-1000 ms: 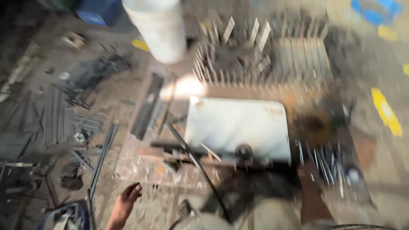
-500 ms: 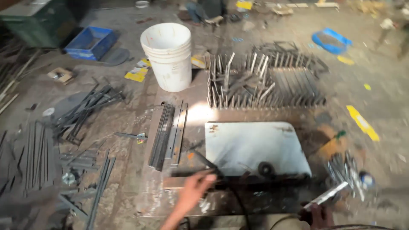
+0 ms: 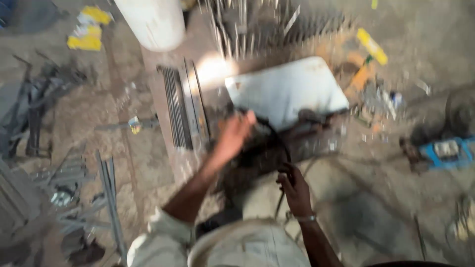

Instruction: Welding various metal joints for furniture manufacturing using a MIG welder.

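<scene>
Nearest the camera, the right hand, wearing a metal bracelet, has its grip closed around a black cable that arcs up ahead of it. Left and beyond, the left hand reaches forward with fingers loosely apart, touching the cable's far end. Just past that grip lies a white flat panel. Left of it lie dark metal bars, and farther off stands a white bucket.
</scene>
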